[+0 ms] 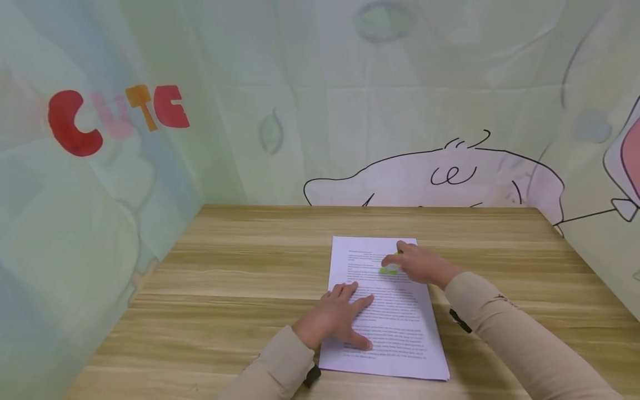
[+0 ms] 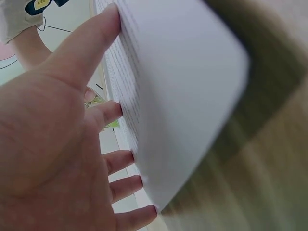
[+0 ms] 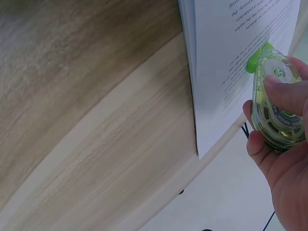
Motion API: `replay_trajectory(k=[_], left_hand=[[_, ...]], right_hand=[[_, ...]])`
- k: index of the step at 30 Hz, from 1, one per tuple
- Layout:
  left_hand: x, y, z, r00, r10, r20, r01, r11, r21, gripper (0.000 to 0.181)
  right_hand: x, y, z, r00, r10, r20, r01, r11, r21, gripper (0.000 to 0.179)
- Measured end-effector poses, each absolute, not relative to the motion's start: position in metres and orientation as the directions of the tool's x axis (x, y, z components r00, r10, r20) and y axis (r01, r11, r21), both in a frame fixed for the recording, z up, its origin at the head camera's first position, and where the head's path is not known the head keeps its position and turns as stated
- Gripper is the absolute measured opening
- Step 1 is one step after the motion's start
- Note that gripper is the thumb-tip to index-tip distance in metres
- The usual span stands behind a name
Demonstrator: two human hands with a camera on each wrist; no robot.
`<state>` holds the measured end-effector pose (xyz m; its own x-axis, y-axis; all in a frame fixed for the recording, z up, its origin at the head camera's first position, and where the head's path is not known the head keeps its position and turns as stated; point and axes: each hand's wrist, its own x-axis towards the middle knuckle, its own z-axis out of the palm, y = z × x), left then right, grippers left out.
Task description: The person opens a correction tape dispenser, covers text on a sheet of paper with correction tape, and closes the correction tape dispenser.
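Observation:
A stack of printed paper sheets (image 1: 390, 311) lies on the table, its text upside down in the right wrist view. My left hand (image 1: 337, 316) is spread over the left side of the stack. In the left wrist view its fingertips (image 2: 126, 156) touch the top sheet. With my right hand (image 1: 422, 262) I hold a clear green correction tape dispenser (image 3: 276, 98) between thumb and fingers. Its green tip (image 3: 255, 60) is at the printed lines near the far end of the sheet; whether tape is laid there cannot be seen.
The wood-grain table (image 1: 240, 278) extends on both sides of the paper and beyond it. Behind and to the left hangs a printed cloth backdrop (image 1: 280, 83) with red and orange letters and a line-drawn cartoon figure. Dark bands (image 1: 460, 321) sit at both sleeves' cuffs.

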<state>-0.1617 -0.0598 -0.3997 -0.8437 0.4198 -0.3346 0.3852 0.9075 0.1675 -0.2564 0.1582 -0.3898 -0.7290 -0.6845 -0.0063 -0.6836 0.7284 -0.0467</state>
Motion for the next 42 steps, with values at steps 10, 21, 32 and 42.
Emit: replay_trajectory(k=[10, 21, 32, 42], left_hand=[[-0.162, -0.062, -0.399, -0.841, 0.423, -0.337, 0.387, 0.906, 0.172, 0.091], [-0.162, -0.06, -0.399, -0.84, 0.414, -0.351, 0.383, 0.91, 0.155, 0.091], [-0.163, -0.06, -0.4, -0.845, 0.408, -0.347, 0.376, 0.913, 0.158, 0.092], [-0.161, -0.06, -0.399, -0.843, 0.415, -0.342, 0.385, 0.91, 0.157, 0.091]], right_hand=[[-0.255, 0.159, -0.387, -0.748, -0.663, -0.039, -0.659, 0.748, -0.074, 0.042], [-0.254, 0.169, -0.39, -0.717, -0.697, 0.013, -0.697, 0.716, -0.034, 0.04], [-0.255, 0.174, -0.391, -0.73, -0.683, 0.011, -0.683, 0.729, -0.045, 0.042], [-0.255, 0.178, -0.392, -0.72, -0.694, 0.023, -0.694, 0.719, -0.038, 0.041]])
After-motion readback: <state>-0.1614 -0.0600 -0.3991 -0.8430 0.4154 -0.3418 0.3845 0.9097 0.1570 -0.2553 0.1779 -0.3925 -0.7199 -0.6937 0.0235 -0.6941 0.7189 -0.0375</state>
